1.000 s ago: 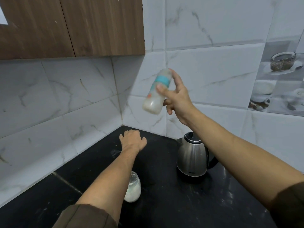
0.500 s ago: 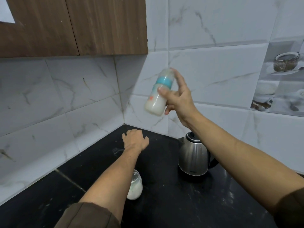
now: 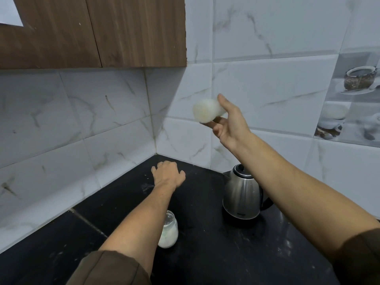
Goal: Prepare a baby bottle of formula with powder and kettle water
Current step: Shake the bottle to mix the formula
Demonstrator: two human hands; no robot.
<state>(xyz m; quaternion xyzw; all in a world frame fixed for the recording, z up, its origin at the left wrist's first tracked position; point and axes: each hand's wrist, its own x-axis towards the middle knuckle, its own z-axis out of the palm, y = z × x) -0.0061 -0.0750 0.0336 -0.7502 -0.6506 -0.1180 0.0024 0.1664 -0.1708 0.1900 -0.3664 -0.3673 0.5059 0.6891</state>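
My right hand point(image 3: 230, 122) is raised in front of the tiled wall and grips the baby bottle point(image 3: 206, 110), which is blurred, tipped on its side with its white milky base facing me. My left hand point(image 3: 167, 174) rests palm down on the black counter point(image 3: 216, 254) near the corner, fingers loosely curled, holding nothing. A steel electric kettle point(image 3: 241, 197) with a black lid stands on the counter below my right forearm. A small glass jar of white powder point(image 3: 169, 230) stands beside my left forearm, partly hidden by it.
White marble-look tiles meet in a corner behind the counter. A brown wooden cabinet point(image 3: 102, 31) hangs overhead at upper left. A decorative tile with cups point(image 3: 353, 99) is on the right wall. Traces of white powder lie on the counter near my left hand.
My right hand has swung the bottle from tilted upright to lying sideways, its base now toward me. The left hand has stayed on the counter.
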